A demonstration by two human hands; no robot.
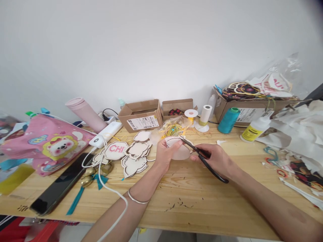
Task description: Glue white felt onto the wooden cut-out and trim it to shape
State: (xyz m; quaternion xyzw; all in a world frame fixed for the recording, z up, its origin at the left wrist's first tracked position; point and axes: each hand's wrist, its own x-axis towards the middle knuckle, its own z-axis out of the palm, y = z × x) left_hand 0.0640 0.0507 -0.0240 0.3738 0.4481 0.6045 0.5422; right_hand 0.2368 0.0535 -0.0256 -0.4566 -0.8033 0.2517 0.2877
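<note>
wooden cutout [179,152]: pale, rounded piece held just above the table [176,191], a little ahead of centre, between the two hands.
where it lies from the hands: directly to the right of the left hand and to the left of the right hand; both are at it, neither has to reach.
long axis: runs roughly left to right across the view, its flat face turned up toward the camera.
left hand [165,154]: closed on the cutout's left edge, thumb on top and fingers under; this hand carries the piece. a thin bangle [137,199] sits on the wrist.
right hand [217,159]: wrapped around a dark slim tool [205,161], gripping it.
tool: its long axis slants from lower right up to upper left; the tip meets the cutout's upper right edge, the handle end sticks out past the hand toward the lower right. i cannot tell exactly what kind of tool it is.
nearer hand: the left is in full contact; the right reaches it only through the tool tip.
stack of cutouts [135,156]: similar wooden shapes lie just left of the left hand, one marked with pink letters [116,148].
yellow thread [174,129]: a tangle lies just behind the cutout.
further out: a black phone [62,185] and pink bag [47,143] well to the left, a teal spool [228,120] and cardboard boxes [141,116] along the wall.
</note>
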